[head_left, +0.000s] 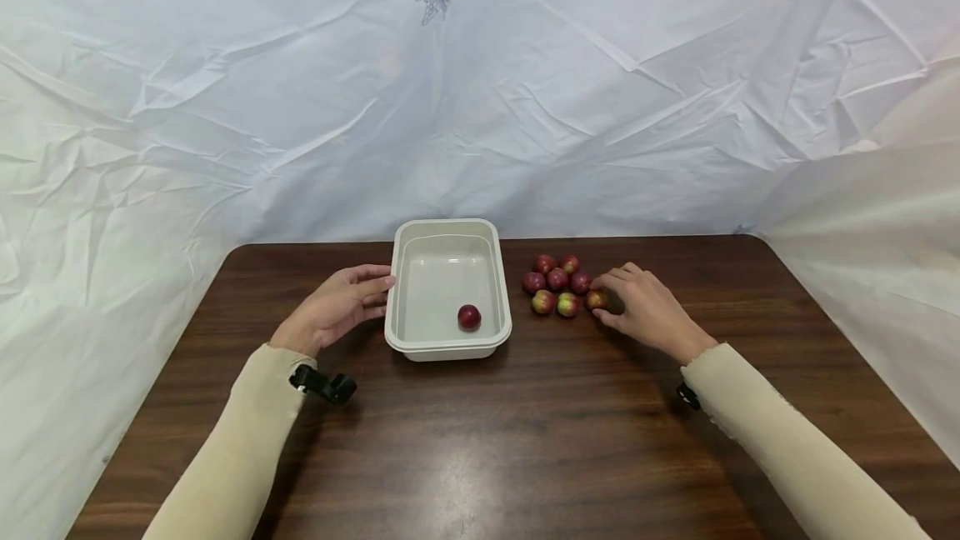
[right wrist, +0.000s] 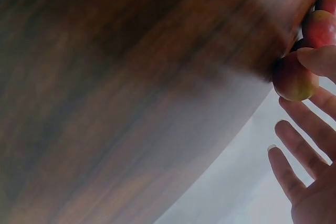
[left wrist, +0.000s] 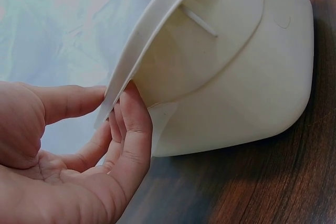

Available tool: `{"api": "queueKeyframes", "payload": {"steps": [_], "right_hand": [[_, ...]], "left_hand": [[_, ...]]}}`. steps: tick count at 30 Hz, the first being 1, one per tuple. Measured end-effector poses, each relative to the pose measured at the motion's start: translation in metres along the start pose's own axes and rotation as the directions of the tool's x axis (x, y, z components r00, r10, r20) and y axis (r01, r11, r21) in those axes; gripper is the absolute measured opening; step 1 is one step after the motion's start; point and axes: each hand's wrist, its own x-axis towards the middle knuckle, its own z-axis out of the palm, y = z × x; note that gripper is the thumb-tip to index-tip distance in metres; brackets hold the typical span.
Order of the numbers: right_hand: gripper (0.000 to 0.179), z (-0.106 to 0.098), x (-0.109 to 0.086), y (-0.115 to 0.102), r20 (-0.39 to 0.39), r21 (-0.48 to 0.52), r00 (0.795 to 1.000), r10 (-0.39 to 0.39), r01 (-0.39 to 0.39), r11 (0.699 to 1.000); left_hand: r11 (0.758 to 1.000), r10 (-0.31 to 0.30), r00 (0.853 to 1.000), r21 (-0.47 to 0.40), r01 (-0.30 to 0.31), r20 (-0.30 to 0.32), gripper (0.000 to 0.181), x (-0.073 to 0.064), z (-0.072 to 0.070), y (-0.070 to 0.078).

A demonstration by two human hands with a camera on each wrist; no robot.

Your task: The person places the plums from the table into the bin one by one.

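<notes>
My left hand (head_left: 337,304) holds the left rim of a white plastic tub (head_left: 447,347). In the left wrist view its thumb presses the outer lip (left wrist: 137,40) while the fingers curl beneath. One dark red plum (head_left: 469,317) lies inside the tub, toward the front right. To the right, my right hand (head_left: 651,312) pinches a red-and-yellow plum (head_left: 596,299) at the near right of a group of plums (head_left: 557,278). The right wrist view shows the thumb on this plum (right wrist: 294,80) and fingertips behind it, the other fingers spread.
Several plums sit close together between the tub and my right hand; two at the front (head_left: 567,305) are greener. The dark wooden table (head_left: 480,448) reaches back to a wrinkled white sheet (head_left: 450,123). Black wrist bands (head_left: 322,384) sit on both sleeves.
</notes>
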Motion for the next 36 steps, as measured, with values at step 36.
{"api": "queueKeyframes", "payload": {"steps": [36], "right_hand": [[0.033, -0.047, 0.019, -0.036, -0.097, 0.009, 0.99, -0.101, 0.102, 0.995]], "left_hand": [[1.0, -0.009, 1.0, 0.018, 0.009, 0.006, 0.056, 0.002, -0.001, -0.002]]}}
